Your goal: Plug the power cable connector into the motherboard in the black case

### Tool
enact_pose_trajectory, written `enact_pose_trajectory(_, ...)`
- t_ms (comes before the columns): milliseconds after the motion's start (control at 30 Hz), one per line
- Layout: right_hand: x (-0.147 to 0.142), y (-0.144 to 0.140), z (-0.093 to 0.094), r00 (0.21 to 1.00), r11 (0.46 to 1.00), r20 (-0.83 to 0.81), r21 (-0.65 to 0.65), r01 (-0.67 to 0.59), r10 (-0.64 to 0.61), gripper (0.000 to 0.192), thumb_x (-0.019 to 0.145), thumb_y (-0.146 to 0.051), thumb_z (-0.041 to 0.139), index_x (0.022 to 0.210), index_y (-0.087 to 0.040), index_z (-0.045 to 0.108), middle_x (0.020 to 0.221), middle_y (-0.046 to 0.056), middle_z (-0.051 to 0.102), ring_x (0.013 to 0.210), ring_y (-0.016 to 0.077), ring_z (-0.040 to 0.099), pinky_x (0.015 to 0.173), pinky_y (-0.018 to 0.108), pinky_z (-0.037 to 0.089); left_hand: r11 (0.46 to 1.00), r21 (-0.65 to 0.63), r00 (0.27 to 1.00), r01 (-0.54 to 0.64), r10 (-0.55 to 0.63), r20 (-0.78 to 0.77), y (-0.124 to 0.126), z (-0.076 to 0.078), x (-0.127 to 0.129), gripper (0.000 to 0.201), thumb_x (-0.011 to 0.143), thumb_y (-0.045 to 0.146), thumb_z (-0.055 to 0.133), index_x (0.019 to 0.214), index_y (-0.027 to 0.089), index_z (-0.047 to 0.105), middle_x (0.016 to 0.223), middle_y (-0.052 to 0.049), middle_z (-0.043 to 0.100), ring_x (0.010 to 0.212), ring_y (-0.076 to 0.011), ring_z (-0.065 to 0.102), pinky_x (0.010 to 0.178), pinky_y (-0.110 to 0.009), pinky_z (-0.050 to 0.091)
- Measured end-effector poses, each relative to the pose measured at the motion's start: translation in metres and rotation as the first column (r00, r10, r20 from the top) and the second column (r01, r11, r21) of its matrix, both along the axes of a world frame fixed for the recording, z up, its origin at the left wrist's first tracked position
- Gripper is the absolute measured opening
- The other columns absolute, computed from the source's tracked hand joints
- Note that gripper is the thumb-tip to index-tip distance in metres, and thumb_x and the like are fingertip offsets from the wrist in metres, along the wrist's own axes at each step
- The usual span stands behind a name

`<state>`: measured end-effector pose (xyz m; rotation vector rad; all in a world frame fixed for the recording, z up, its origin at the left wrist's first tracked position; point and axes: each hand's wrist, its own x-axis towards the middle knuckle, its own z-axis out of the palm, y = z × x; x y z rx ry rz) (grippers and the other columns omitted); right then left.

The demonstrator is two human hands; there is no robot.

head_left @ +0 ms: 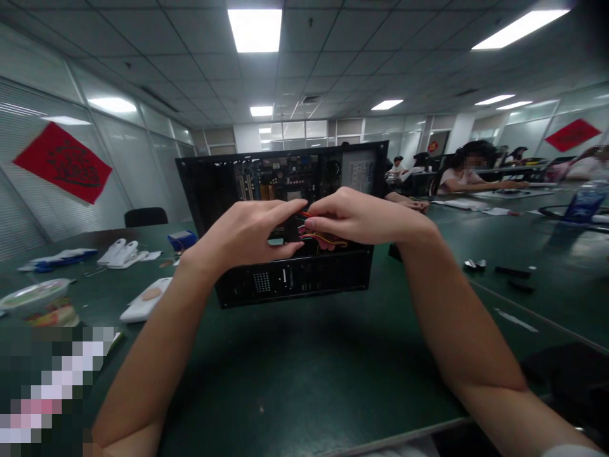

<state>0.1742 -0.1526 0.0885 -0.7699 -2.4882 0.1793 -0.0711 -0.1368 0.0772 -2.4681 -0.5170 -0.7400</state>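
Observation:
An opened black computer case (209, 190) stands on the green table, its inside facing me. In its upper part show a circuit board (280, 170) with slots and a labelled power supply (361, 171) at the top right. In front of the case my right hand (352, 216) is closed around a bundle of thin coloured cables (328, 239), red, yellow and black among them. Left of the bundle is my left hand (257, 231), thumb and fingers apart, their tips close to the cable ends. Whether those tips touch the cables I cannot tell.
On the green table (295, 374) at left lie a food tub (40, 298), a white box (146, 299), white slippers (122, 252) and a small blue box (182, 240). Dark strips (512, 273) lie at right, with a blue bottle (587, 200) farther back. Other people (469, 171) sit beyond.

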Motion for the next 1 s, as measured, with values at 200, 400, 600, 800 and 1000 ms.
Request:
enact_pose_trajectory(200,-0.010,0.006,-0.006,0.999,0.995,-0.040,-0.095,-0.010,0.006,0.032,0.100,-0.035,0.050,0.076,-0.017,0.062,0.066,0.001,0.067,0.059,0.0116,0.059,0.055,0.023,0.040,1.000,-0.021,1.000,-0.018,0.018,0.011,0.005,0.000,-0.002,0.060,0.089,0.038,0.067,0.144,0.017,0.056,0.129,-0.013,0.071,0.112,-0.0250,0.071,0.095,-0.033,0.056)
enact_pose_trajectory(400,-0.021,0.021,-0.011,0.986,0.985,-0.166,-0.171,0.005,-0.034,0.023,0.099,-0.031,0.052,0.086,-0.017,0.063,0.073,0.002,0.068,0.065,0.0135,0.061,0.059,0.024,0.045,0.980,-0.195,0.995,0.023,-0.004,0.096,0.013,0.001,0.001,0.057,0.086,0.034,0.072,0.139,0.018,0.059,0.117,-0.010,0.074,0.099,-0.0216,0.072,0.087,-0.031,0.057)
enact_pose_trajectory(600,-0.021,0.025,-0.010,0.976,0.994,-0.214,-0.106,0.012,-0.035,0.027,0.097,-0.035,0.052,0.085,-0.015,0.066,0.078,0.003,0.068,0.071,0.0146,0.059,0.065,0.026,0.044,0.887,-0.449,0.983,0.108,-0.026,0.184,0.014,0.001,0.000,0.062,0.089,0.036,0.069,0.145,0.016,0.053,0.075,0.002,0.067,0.065,-0.0133,0.063,0.061,-0.023,0.050)
enact_pose_trajectory(800,-0.021,0.025,-0.010,0.973,0.989,-0.226,-0.149,0.020,-0.053,0.027,0.097,-0.034,0.053,0.084,-0.014,0.067,0.076,0.003,0.067,0.068,0.0142,0.058,0.061,0.025,0.043,0.828,-0.539,0.977,0.157,-0.051,0.206,0.015,0.001,0.000,0.064,0.090,0.036,0.069,0.147,0.016,0.051,0.074,0.000,0.068,0.066,-0.0156,0.065,0.061,-0.025,0.050)
enact_pose_trajectory(1000,-0.028,0.022,-0.013,0.968,0.945,-0.240,-0.328,-0.008,-0.075,0.027,0.101,-0.029,0.051,0.082,-0.015,0.065,0.073,0.004,0.070,0.061,0.0126,0.062,0.054,0.023,0.045,0.830,-0.541,0.977,0.138,-0.023,0.213,0.017,0.000,-0.001,0.064,0.087,0.036,0.071,0.145,0.015,0.054,0.073,0.000,0.071,0.065,-0.0161,0.067,0.061,-0.025,0.052)
